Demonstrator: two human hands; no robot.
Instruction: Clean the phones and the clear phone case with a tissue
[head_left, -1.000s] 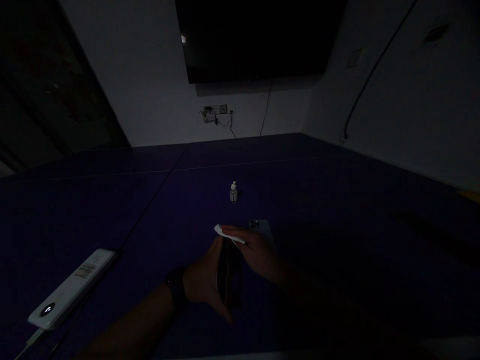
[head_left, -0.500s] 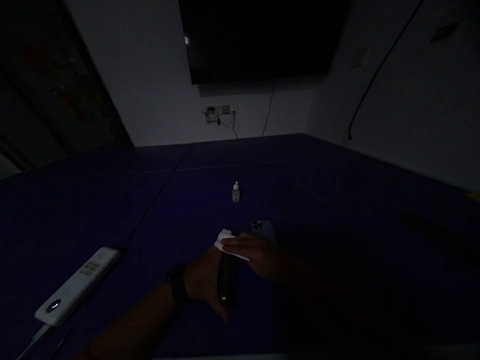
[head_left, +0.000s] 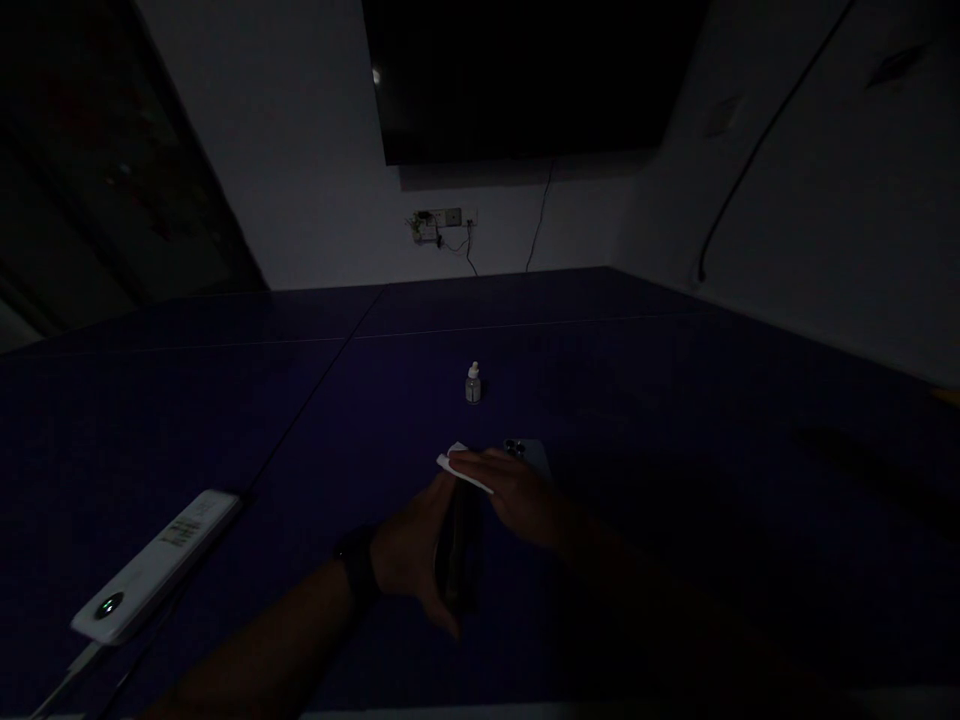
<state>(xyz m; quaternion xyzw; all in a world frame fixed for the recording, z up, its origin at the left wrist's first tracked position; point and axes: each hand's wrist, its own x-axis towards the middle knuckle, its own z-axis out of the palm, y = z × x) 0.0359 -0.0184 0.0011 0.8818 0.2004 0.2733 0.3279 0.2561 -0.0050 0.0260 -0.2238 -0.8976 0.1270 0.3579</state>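
My left hand (head_left: 409,548) grips a long, dark object (head_left: 451,556) low over the blue table, with fingers at its far end and the thumb at its near end. Its kind is too dark to make out. A folded white tissue (head_left: 452,461) lies under the fingers of my right hand (head_left: 521,498), which presses it at the far end of the dark object. Partly hidden behind that hand is a light phone (head_left: 535,456) with its camera lenses up. Farther off stands a small clear bottle (head_left: 473,388) with a white cap.
A white power bank (head_left: 154,570) with a plugged-in cable (head_left: 71,672) lies at the left on the blue table (head_left: 315,420). Against the far wall hang a large dark screen (head_left: 525,80) and sockets (head_left: 452,217) with cords. The room is dim.
My right hand and the tissue have shifted slightly away from me along the dark object. The tissue now shows as a thinner strip. My left hand keeps its grip.
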